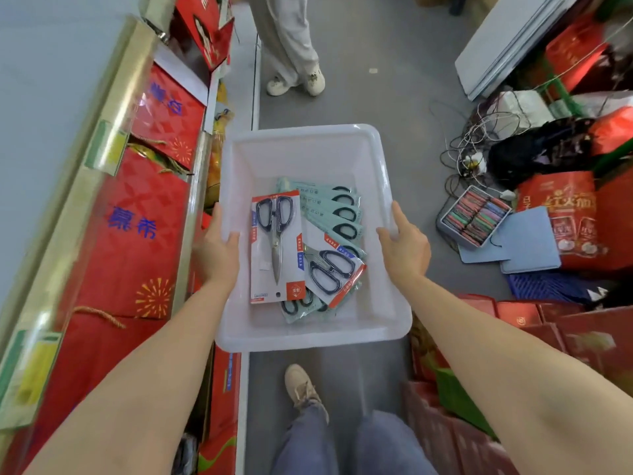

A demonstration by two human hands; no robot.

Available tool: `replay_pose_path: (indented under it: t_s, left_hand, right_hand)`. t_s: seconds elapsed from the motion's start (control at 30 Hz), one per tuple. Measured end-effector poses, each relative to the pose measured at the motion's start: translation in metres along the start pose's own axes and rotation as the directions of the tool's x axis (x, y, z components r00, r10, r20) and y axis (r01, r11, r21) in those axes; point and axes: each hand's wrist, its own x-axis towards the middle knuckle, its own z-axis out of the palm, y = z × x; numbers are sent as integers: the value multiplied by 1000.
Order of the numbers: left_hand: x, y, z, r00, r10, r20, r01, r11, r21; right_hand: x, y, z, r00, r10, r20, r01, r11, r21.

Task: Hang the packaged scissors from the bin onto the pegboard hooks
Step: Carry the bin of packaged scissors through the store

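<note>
A white plastic bin [308, 138] hangs in front of me above the grey floor. My left hand [217, 252] grips its left rim, thumb inside. My right hand [406, 248] grips its right rim. Inside lies a red-and-white scissors pack [276, 248] on top, a second red-trimmed pack [334, 272] tilted beside it, and several mint-green scissors packs [337, 209] fanned underneath. No pegboard or hooks show in view.
Shelves of red gift boxes [137, 214] run along my left. Another person's legs [294, 46] stand ahead in the aisle. Tangled cables [469, 149], a tray of coloured items [474, 216] and more red boxes [565, 214] crowd the right. My foot [301, 385] is below the bin.
</note>
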Motion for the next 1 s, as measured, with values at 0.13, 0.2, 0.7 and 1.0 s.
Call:
replay_pose_path:
  t_s: [0.13,0.2,0.7,1.0]
  left_hand:
    - [48,-4,28,1000,19,6,-19,999,40]
    - [68,-2,43,1000,8,7,-8,999,47]
    - [185,-46,154,995,-91,-33,94,992,83]
    - [233,-51,178,993,-109,41,102,984,147]
  right_hand:
    - [40,-11,33,999,41,13,-41,999,17]
    - [62,-13,49,999,48,24,-48,999,17]
    - [197,-19,168,991,31,130,-24,998,-52]
    - [224,-22,212,996,44,83,-36,994,-104]
